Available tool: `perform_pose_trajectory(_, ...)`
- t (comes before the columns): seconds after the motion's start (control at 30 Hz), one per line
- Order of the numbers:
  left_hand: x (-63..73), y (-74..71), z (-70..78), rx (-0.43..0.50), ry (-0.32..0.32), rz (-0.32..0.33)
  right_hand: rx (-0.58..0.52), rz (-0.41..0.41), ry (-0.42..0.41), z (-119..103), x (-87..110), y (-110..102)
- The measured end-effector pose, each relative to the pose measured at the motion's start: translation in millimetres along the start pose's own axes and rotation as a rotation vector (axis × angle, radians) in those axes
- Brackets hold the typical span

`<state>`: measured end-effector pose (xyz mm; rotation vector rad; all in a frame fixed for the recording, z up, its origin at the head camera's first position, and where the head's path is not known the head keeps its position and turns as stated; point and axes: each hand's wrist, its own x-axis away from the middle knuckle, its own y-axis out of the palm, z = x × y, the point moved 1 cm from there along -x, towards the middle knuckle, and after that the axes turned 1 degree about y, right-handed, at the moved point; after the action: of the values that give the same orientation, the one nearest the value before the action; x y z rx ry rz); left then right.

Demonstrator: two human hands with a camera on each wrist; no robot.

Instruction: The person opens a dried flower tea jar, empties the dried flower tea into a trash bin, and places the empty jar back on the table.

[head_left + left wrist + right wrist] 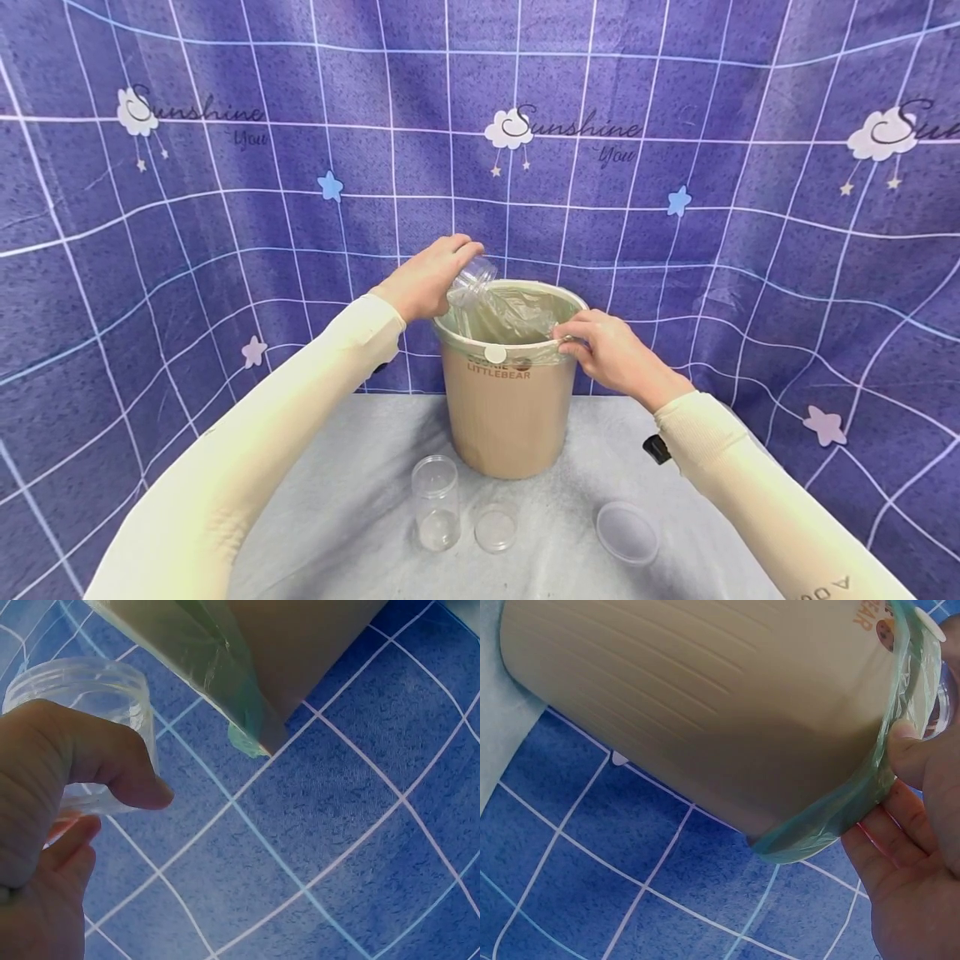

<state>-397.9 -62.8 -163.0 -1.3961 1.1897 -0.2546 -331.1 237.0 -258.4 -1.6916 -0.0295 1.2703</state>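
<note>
A tan trash bin [510, 425] stands on the table, lined with a thin greenish plastic bag [525, 312] folded over its rim. My left hand [423, 279] grips a clear plastic jar [476, 279] and holds it tilted at the left side of the bin's opening. The left wrist view shows the thumb and fingers around the jar's wall [112, 686]. On the bin's right side, my right hand [611, 350] pinches the bag-covered rim. In the right wrist view, the thumb lies on the bag's folded edge [821, 821], with the other fingers below.
In front of the bin stands a second clear jar [436, 500]. Beside it lies a round clear lid [496, 528], and farther right a frosted round lid [627, 533]. A blue-purple gridded cloth [600, 83] hangs behind the grey-covered table [337, 500].
</note>
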Motion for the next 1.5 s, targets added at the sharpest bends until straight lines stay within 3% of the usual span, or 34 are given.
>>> perform_pose_trajectory(0.23, 5.8, -8.6, -6.0, 0.051, -0.060, 0.074, 0.007, 0.000, -0.004, 0, -0.7, -1)
perform_pose_trajectory(0.7, 12.5, -18.1, -0.9, 0.164, -0.215, 0.128, 0.005, -0.011, 0.005, 1, -0.3, -1)
perform_pose_trajectory(1.03, 20.5, -26.2, 6.5, 0.249, -0.311, 0.183, 0.002, -0.012, 0.007, 0, -1.8, -2)
perform_pose_trajectory(1.5, 33.6, -29.3, 27.3, 0.328, -0.378, 0.253, 0.001, -0.023, 0.008, -1, -1.7, -4)
